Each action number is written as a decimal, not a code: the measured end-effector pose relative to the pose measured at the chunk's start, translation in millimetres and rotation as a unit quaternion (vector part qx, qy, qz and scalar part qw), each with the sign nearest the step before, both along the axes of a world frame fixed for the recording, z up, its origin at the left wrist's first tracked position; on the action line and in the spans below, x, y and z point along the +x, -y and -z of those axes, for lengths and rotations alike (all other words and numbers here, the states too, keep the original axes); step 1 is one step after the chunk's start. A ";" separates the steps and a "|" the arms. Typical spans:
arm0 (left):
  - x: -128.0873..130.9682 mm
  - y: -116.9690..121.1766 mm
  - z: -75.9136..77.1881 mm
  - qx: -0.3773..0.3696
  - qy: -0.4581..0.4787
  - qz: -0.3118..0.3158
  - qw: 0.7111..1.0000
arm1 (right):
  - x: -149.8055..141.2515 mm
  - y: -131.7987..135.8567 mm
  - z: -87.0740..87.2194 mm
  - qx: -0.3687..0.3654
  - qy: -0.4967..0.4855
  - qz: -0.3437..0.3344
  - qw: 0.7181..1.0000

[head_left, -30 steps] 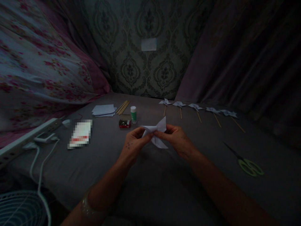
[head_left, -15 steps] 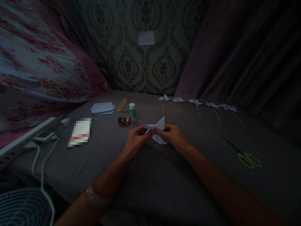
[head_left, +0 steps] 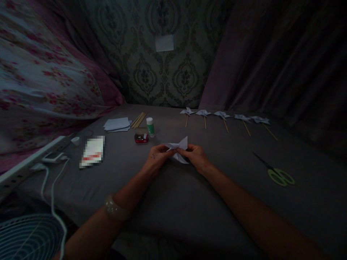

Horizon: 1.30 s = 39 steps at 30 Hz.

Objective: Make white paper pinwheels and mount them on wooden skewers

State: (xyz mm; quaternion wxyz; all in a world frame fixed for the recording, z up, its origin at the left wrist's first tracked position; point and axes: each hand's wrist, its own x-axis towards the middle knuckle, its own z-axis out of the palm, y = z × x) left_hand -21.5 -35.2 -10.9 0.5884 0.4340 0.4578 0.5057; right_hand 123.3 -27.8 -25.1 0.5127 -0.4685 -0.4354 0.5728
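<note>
Between my two hands is a white paper pinwheel, its pointed blades sticking out above and below my fingers. My left hand pinches it from the left, thumb at the centre. From the right, my right hand grips it with the thumb pressed near the middle too. My fingertips behind the paper are hidden. Just beyond my left hand sit a small red box with shiny bits inside and a green-and-white glue stick standing upright.
Several finished pinwheels on sticks lie in a row at the back right. Scissors with green handles rest at the right. A paper stack and wooden sticks lie back left. A power strip with cables runs along the left edge.
The view has shifted slightly, so things on the table appear a little displaced. Both hands keep their hold on the pinwheel, with little visible change in grip.
</note>
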 end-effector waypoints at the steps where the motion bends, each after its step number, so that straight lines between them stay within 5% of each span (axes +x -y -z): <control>1: 0.1 -0.8 1.2 0.001 -0.003 0.000 1.000 | 0.0 0.0 0.8 0.001 0.002 0.004 1.000; 12: -1.0 -6.4 10.2 0.013 -0.021 -0.001 1.000 | -1.3 -3.0 9.9 0.011 0.022 0.024 0.999; 39: -1.7 -6.0 10.0 -0.006 -0.042 -0.010 0.999 | -5.7 3.4 0.0 -0.014 0.046 0.045 0.998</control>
